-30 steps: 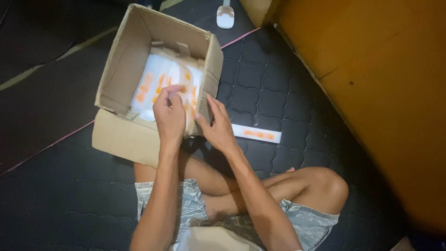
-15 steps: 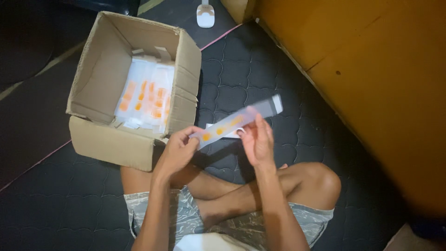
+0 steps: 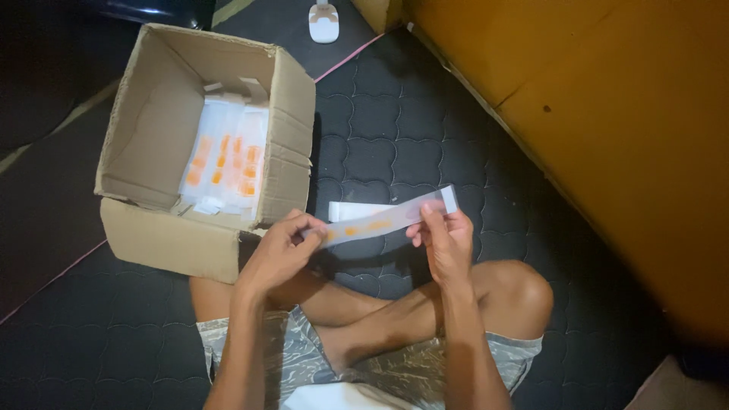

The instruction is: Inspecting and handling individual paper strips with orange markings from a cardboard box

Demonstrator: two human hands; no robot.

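Both hands pinch one long clear strip just right of the box.

The strip (image 3: pixel 387 220) runs left to right, its right end tilted up and away. The left hand (image 3: pixel 279 254) pinches its near-left end at the box's (image 3: pixel 292 144) front corner, and the right hand (image 3: pixel 444 239) nips it near the far end (both equally close, one per end). It looks like a thin see-through sleeve with orange marks, possibly matching the packs (image 3: pixel 224 163) inside the box. A white strip (image 3: pixel 353 210) lies on the mat (image 3: pixel 395 129) just behind.
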